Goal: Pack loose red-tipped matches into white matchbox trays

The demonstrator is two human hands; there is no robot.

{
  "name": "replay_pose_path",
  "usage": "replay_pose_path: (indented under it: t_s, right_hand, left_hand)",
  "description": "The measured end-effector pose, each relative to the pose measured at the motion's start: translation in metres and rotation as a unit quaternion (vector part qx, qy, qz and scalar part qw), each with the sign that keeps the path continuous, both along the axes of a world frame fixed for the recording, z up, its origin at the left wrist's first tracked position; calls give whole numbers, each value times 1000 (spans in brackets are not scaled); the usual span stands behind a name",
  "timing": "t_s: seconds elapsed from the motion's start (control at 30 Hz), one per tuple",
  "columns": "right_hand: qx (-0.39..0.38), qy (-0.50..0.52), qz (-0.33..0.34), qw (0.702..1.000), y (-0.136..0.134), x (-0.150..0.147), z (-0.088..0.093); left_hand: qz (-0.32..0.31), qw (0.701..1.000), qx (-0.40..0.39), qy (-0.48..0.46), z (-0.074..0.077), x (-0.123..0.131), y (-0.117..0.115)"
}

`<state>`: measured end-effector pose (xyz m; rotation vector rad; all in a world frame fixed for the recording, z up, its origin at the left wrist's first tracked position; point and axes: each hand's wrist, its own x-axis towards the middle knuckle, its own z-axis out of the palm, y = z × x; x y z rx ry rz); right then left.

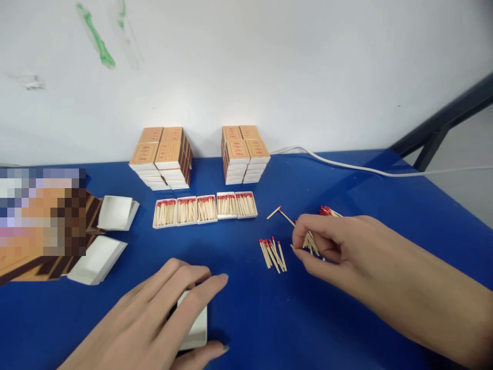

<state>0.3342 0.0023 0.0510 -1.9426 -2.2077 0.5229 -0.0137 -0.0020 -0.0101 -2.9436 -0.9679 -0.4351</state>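
My left hand (pixel 162 313) rests over a small white matchbox tray (pixel 197 329), its fingers and thumb curved around the tray; part of the tray is hidden under the fingers. My right hand (pixel 335 246) is closed in a pinch, with the pale end of a match (pixel 292 247) showing at the fingertips. Beneath and behind that hand lies a heap of red-headed matches (pixel 311 243), partly covered. Between the two hands is a small group of matches (pixel 271 255) on the blue table (pixel 246 288). Two loose matches (pixel 273 213) lie just beyond them.
Several trays filled with matches (pixel 206 208) form a row. Behind them stand two stacks of matchboxes, one left (pixel 167 154) and one right (pixel 246 154), near the white wall. Empty white trays (pixel 98 259) and brown box sleeves lie left. A white cable (pixel 339 160) runs along the back.
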Motion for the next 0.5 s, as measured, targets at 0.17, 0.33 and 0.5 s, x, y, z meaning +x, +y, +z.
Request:
replay_pose_path:
  t_s: [0.17, 0.33, 0.5]
  right_hand:
    - [19, 43, -39, 998, 8, -15, 7]
    - [43, 30, 7, 999, 8, -15, 4]
    - [21, -2, 35, 999, 7, -8, -1]
  left_hand:
    - [-2, 1000, -5, -10, 0, 0, -1]
    - [-6, 1000, 8, -26, 5, 3, 1]
    - [-15, 999, 21, -39, 8, 5, 4]
